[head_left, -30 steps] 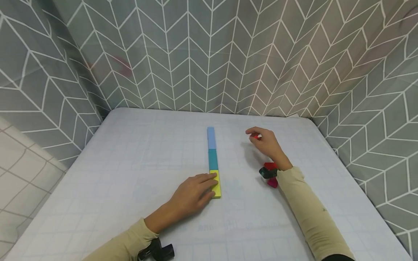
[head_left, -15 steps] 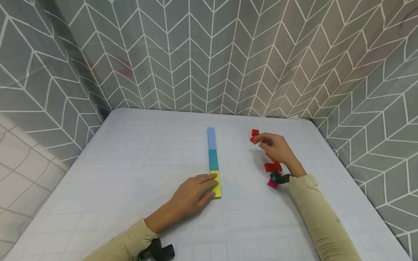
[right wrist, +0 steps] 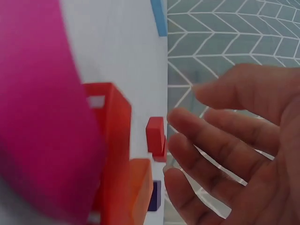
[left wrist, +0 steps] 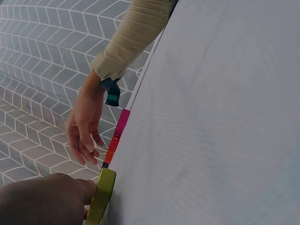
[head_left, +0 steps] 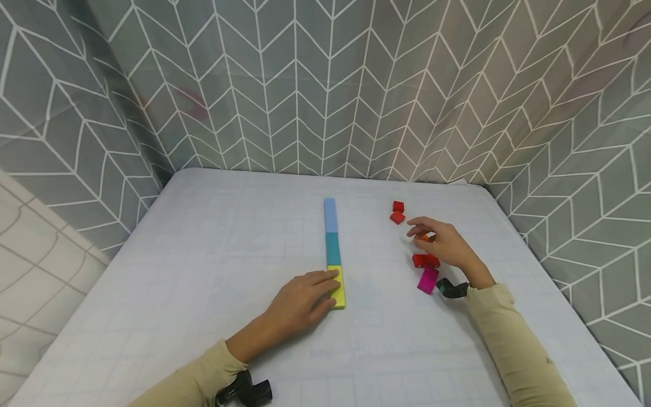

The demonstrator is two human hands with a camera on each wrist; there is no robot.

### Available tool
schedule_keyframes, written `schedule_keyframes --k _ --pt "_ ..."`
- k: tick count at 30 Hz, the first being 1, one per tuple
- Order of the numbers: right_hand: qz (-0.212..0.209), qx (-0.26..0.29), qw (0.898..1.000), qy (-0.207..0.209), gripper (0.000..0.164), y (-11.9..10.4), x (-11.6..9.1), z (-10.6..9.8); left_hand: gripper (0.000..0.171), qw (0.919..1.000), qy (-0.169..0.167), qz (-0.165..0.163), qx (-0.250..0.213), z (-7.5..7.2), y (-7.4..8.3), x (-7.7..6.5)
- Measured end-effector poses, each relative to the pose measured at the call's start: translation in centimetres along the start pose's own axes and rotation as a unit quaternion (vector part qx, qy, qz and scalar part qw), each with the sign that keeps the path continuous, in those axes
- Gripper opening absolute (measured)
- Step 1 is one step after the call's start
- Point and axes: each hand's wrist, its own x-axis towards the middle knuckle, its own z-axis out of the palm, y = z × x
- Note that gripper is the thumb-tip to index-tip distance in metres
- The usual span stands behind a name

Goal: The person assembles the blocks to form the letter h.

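A straight column of flat blocks stands mid-table in the head view: light blue block farthest, teal block in the middle, yellow block nearest. My left hand rests its fingers across the yellow block from the left. To the right, my right hand hovers with loosely bent fingers over an orange block, partly hidden by it in the head view. Nearer me are a red piece and a magenta block. In the right wrist view, the right palm holds nothing.
Two small red blocks lie beyond the right hand. A dark purple block shows past the orange one in the right wrist view. The white tabletop ends at a grey patterned curtain.
My right hand has set a red block down at the far right, let go, and drawn back toward me and rightward. My left hand has stayed on the yellow block.
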Motion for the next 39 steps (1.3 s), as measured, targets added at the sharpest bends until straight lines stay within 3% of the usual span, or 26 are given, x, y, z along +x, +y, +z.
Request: schedule_keyframes --k 9,18,29,39 --pt "0.038 -0.023 0.997 -0.055 0.040 0.7 -2.0 -0.4 0.034 1.0000 0.002 0.000 0.005 0.1 -0.1 -0.1" --pt "0.047 -0.043 0.996 -0.066 0.035 1.5 -2.8 -0.7 0.033 1.0000 0.004 0.005 0.001 0.1 -0.1 -0.1" --pt "0.045 -0.097 0.993 -0.048 0.032 1.8 -2.6 -0.2 0.033 1.0000 0.006 0.002 -0.004 0.2 -0.1 -0.2" --pt "0.004 -0.054 0.998 0.017 0.036 1.4 -2.6 0.0 0.034 1.0000 0.006 0.003 -0.005 -0.1 0.1 -0.2"
